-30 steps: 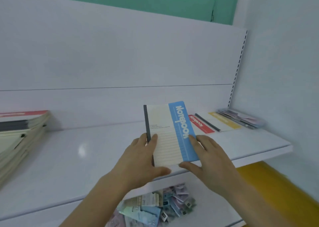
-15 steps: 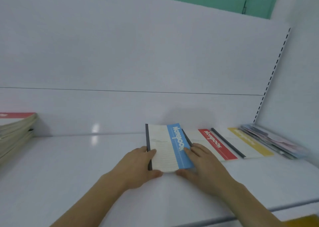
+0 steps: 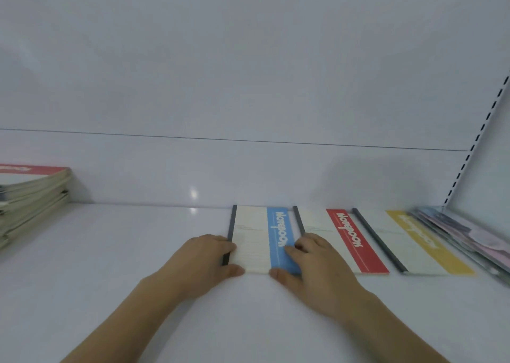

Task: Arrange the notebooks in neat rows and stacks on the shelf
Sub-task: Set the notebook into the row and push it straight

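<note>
Shelf (image 3: 110, 252): white, glossy, w/ white back panel; holds all notebooks.
Row count: 3 notebooks lie flat side by side, right of centre, each w/ dark spine on its left edge & cream cover.
Blue notebook (image 3: 260, 235): leftmost of row, blue band reading "Notebook" in white, letters running along the band; small print on cream part too blurred to read.
Red notebook (image 3: 345, 238): just beside the blue one on its right, red band, same "Notebook" wording.
Yellow notebook (image 3: 419, 244): next right, yellow band, wording too blurred to read.
Left hand (image 3: 204, 263): fingers lie at blue notebook's spine side, thumb at its near edge; touching, not lifting.
Right hand (image 3: 314, 266): fingers lie flat on the blue band, thumb at near edge; both hands flank the blue notebook.
Left stack (image 3: 30, 199): pile of notebooks at far left, red-topped; count unclear.
Right pile (image 3: 463, 233): thin pastel booklets at far right beside the yellow notebook; count unclear.
</note>
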Motion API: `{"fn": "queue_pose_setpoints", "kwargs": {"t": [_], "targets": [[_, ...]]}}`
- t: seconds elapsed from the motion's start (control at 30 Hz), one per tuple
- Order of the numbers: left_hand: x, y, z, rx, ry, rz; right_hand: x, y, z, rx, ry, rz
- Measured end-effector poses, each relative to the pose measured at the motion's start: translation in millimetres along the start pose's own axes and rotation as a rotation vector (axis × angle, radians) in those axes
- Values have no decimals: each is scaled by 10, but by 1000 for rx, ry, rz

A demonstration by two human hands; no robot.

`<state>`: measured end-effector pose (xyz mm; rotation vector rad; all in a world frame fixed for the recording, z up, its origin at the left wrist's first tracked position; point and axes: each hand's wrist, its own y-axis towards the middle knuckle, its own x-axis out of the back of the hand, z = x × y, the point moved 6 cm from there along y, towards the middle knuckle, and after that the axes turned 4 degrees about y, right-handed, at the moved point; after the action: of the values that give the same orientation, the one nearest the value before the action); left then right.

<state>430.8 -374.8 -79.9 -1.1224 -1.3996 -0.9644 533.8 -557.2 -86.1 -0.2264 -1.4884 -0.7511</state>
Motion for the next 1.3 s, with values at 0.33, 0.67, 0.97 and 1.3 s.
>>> {"fn": "queue_pose_setpoints", "kwargs": {"t": [0.33, 0.67, 0.97, 1.3], "targets": [[6, 10, -32, -18, -42, -49, 31, 7, -18, 11, 32, -8], [-36, 1, -26, -31, -18, -91, -29, -20, -22, -22, -31, 27], [56, -232, 16, 52, -102, -264, 138, -131, 116, -6, 5, -39], [284, -1121, 446, 314, 0, -443, 147, -84, 1226, 106, 88, 5]]}}
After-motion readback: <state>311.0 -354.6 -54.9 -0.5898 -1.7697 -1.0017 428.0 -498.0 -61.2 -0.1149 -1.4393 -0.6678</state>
